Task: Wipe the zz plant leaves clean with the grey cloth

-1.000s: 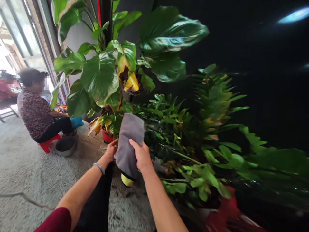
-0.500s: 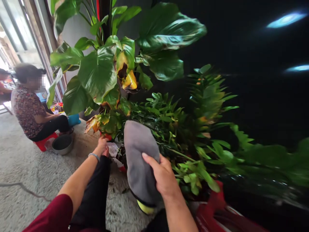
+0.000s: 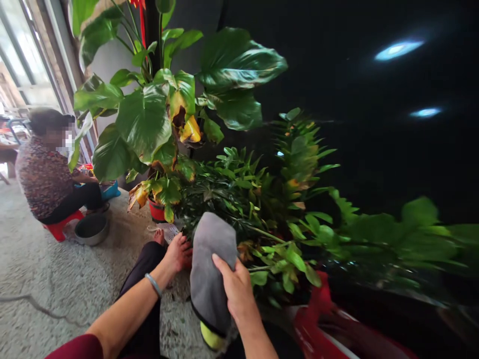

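Observation:
My right hand [image 3: 239, 291] grips a grey plush piece shaped like a slipper [image 3: 213, 264], thumb flat on its face and the fingers behind it. Black trim runs round its lower edge, and a yellow-green part [image 3: 212, 336] shows beneath. Just left of the piece, my left hand [image 3: 178, 253] has its fingers stretched and apart, with nothing visible in it. A white patterned item [image 3: 168, 232] lies by that hand, partly covered. Whether the left fingertips touch the grey piece or something behind it, I cannot tell.
Leafy potted plants [image 3: 239, 184] crowd the front and right, one in a red pot [image 3: 157, 210]. A red bag-like object [image 3: 318, 324] lies at lower right. Leftward, a person [image 3: 48, 169] sits on a red stool [image 3: 62, 227] near a grey basin [image 3: 92, 228]. A cable [image 3: 33, 301] crosses the floor.
My left hand has moved from beside my foot towards the grey plush piece, its fingers spreading. My right hand keeps its hold on the piece, which appears slightly lower and further left as the view shifts.

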Demonstrator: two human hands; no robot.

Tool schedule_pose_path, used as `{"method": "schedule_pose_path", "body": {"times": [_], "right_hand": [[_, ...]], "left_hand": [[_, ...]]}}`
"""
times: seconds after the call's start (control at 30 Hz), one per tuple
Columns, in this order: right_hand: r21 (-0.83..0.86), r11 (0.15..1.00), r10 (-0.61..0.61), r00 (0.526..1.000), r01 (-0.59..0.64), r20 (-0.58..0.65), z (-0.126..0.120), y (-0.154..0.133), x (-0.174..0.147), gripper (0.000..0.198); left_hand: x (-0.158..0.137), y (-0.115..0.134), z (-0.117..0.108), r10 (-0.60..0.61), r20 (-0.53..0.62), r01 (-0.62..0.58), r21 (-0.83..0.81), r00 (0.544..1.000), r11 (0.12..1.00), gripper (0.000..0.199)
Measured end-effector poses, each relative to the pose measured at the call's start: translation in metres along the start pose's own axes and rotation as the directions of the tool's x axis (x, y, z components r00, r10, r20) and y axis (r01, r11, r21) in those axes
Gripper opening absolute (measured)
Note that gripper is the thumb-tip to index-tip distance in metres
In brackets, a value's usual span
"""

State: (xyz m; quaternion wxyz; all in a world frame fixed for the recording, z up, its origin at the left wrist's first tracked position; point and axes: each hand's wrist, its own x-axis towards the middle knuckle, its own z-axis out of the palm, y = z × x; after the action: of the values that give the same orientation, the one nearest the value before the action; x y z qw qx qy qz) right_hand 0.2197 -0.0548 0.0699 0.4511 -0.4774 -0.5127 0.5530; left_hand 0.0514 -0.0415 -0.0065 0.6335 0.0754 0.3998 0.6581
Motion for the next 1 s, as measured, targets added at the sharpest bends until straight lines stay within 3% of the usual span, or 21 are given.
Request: {"method": "schedule_pose_path", "body": {"times": [0.07,0.17,0.27,0.37,0.43,0.5,0.57,0.63,0.73,0.8,0.9,1.0], "right_hand": [[-0.105,0.986,-0.135,0.990,0.129,-0.052,0.011,-0.001,0.009,0.042],[-0.223,0.947,-0.240,0.971,0.233,-0.008,0.030,0.000,0.007,0.037],[-0.185,0.923,-0.311,0.937,0.338,0.158,0.035,0.000,-0.004,0.036],[-0.127,0.900,-0.361,0.877,0.416,0.318,0.022,-0.002,-0.001,0.040],[-0.065,0.942,-0.302,0.913,0.330,0.273,0.010,-0.002,0.015,0.042],[0.059,0.992,-0.121,0.986,0.114,0.118,0.001,0.002,0.039,0.050],[0.188,0.980,0.073,0.997,-0.068,-0.015,-0.001,0.009,0.067,0.062],[0.266,0.955,0.149,0.988,-0.133,-0.043,0.001,0.017,0.091,0.070],[0.352,0.927,0.128,0.991,-0.129,0.026,0.005,0.030,0.112,0.067],[0.410,0.901,0.109,0.989,-0.141,0.100,0.006,0.040,0.115,0.058],[0.454,0.876,0.096,0.982,-0.160,0.160,0.000,0.057,0.110,0.046],[0.473,0.867,0.102,0.985,-0.157,0.140,-0.007,0.066,0.106,0.050]], "left_hand": [[-0.027,-0.002,0.008,0.026,0.002,-0.026,-0.004,1.000,1.000,0.052],[-0.060,-0.003,0.027,0.148,0.134,-0.151,0.011,0.980,0.988,0.052],[-0.076,-0.002,0.039,0.278,0.110,-0.281,0.008,0.954,0.960,0.051],[-0.077,0.009,0.037,0.340,0.074,-0.345,0.063,0.938,0.937,0.053],[-0.076,0.023,0.035,0.347,0.059,-0.352,0.123,0.936,0.928,0.055],[-0.077,0.043,0.036,0.366,0.052,-0.369,0.178,0.929,0.912,0.058],[-0.079,0.067,0.043,0.405,0.075,-0.411,0.231,0.911,0.882,0.058],[-0.080,0.089,0.056,0.447,0.124,-0.463,0.282,0.886,0.840,0.057],[-0.074,0.111,0.078,0.498,0.198,-0.536,0.327,0.844,0.779,0.056],[-0.064,0.111,0.084,0.499,0.210,-0.542,0.339,0.841,0.769,0.054],[-0.051,0.092,0.075,0.399,0.174,-0.436,0.374,0.900,0.819,0.046],[-0.049,0.073,0.060,0.269,0.152,-0.308,0.398,0.951,0.864,0.041]]}}
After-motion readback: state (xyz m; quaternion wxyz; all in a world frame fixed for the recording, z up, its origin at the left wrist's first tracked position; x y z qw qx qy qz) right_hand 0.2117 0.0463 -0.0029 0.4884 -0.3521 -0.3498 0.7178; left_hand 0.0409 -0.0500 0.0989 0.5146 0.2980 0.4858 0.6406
